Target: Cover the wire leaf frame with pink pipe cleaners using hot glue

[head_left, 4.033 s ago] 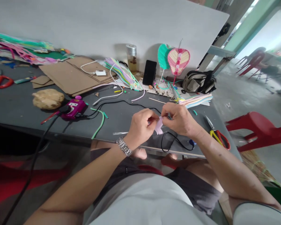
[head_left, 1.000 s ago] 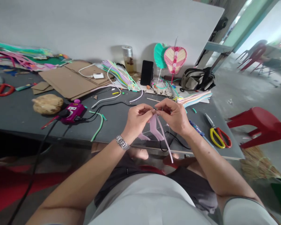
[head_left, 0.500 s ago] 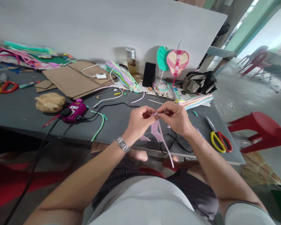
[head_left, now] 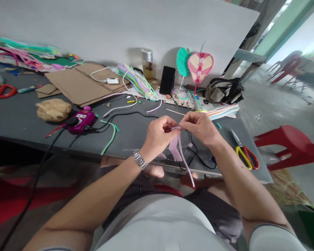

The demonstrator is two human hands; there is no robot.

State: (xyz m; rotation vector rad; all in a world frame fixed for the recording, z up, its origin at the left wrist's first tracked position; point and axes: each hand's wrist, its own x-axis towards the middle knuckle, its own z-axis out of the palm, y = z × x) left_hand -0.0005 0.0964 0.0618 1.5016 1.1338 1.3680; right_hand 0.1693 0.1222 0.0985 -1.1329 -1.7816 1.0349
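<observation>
Both hands meet above the near edge of the dark grey table [head_left: 23,120]. My left hand [head_left: 159,134], with a metal watch on its wrist, pinches the top of a bunch of pale pink straw strips [head_left: 176,148]. My right hand [head_left: 200,127] pinches the same spot from the other side. The strips hang down from the fingers, and one long thin strip reaches toward my lap.
A purple glue gun [head_left: 81,120] with a black cable lies at the left. Yellow-and-red scissors [head_left: 244,155] lie at the right. Cardboard sheets [head_left: 78,82], bundled coloured straws [head_left: 137,82], a phone [head_left: 167,80], two fan-shaped crafts [head_left: 200,66] and a bag [head_left: 222,90] stand behind. A red chair [head_left: 290,143] is at the right.
Four seconds ago the strips were folded small between my fingers; now they hang loose below them. Over the last second my hands kept pinching the top and barely shifted.
</observation>
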